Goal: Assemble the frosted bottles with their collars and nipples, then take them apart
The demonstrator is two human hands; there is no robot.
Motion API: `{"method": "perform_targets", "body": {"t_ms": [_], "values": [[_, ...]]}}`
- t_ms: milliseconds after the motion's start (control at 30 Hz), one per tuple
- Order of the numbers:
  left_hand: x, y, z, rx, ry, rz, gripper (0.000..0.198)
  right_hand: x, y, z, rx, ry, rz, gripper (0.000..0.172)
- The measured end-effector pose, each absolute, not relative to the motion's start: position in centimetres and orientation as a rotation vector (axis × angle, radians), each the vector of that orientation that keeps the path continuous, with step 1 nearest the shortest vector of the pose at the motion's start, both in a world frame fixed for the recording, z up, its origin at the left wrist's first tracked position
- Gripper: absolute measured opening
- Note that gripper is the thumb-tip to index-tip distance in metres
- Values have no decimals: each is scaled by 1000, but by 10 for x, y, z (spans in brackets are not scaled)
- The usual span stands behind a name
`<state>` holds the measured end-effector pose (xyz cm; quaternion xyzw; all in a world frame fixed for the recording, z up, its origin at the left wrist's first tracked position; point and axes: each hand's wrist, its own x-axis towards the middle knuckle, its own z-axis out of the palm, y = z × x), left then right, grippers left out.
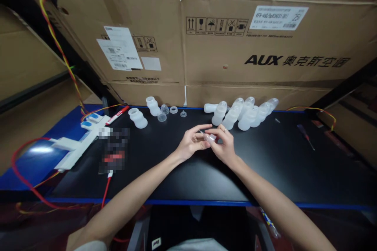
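A small clear plastic piece (210, 137) is held just above the middle of the black desk (265, 164). It is pinched from one side by the fingertips of the left hand (191, 144) and from the other side by the fingertips of the right hand (224, 146), so both hands are closed around it. A thin finger ring (225, 130) is worn on the right hand. What the piece is cannot be told, because it is tiny and partly hidden by the fingers. Behind the hands, near the back edge of the desk, a bunch of milky white bottles (244, 113) is packed close together, lying or leaning. To the left of the bunch, a tiny clear tip (183, 114), a clear hoop (173, 110) and two small clear cups (161, 116) are seen. Just beside these, two more white bottles are found, one upright bottle (153, 106) and one squat bottle (138, 118). Further left, a red marker pen (118, 115) and a white power strip (77, 145) are laid on the desk. Far to the right, well apart from the hands, a small screwdriver (306, 137) is laid. Big brown cardboard boxes (206, 47) are stacked behind the desk.
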<state>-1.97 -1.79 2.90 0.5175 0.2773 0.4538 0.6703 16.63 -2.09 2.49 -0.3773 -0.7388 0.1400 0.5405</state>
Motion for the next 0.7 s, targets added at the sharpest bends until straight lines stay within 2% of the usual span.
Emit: {"method": "perform_targets", "body": {"t_ms": [133, 200, 300, 467, 533, 633, 700], "values": [[-30, -4, 27, 1193, 575, 894, 112, 173, -18, 21, -874, -1959, 251, 16], [-32, 3, 23, 1224, 589, 895, 111, 173, -16, 18, -922, -1996, 256, 19], [-34, 11, 15, 1354, 737, 1028, 91, 173, -10, 15, -997, -1970, 368, 24], [-45, 21, 4, 1740, 1185, 1225, 41, 176, 1, 8, -1115, -1818, 608, 27], [-54, 28, 5, 1883, 1387, 1347, 31, 176, 4, 5, -1141, -1718, 762, 31], [-76, 41, 13, 2082, 1667, 1576, 20, 175, 6, 1, -1111, -1556, 953, 48], [-96, 49, 18, 2036, 1926, 1728, 24, 174, 7, 0, -1089, -1471, 1049, 54]]}}
